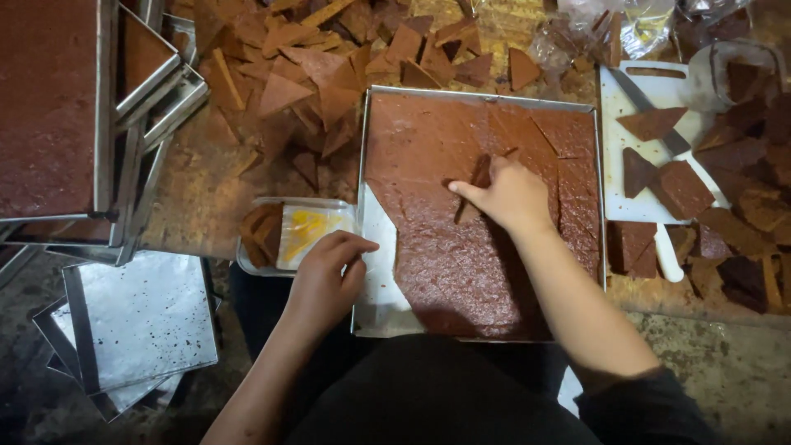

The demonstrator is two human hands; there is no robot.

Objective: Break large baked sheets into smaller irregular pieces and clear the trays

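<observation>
Worn, stained wooden table [198, 198], grey speckled concrete floor [733, 371], dim warm light

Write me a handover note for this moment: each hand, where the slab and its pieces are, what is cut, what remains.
Right hand: pressing a dark strip-like tool into the brown slab; its grip is unclear.
Left hand: rests on the near left edge of the metal tray, holding nothing.
Done: slab's right part is scored into pieces; near left corner is bare. Cut triangles lie heaped beyond the tray, more by the white cutting board.
Left: the large uncut middle and near section.
</observation>
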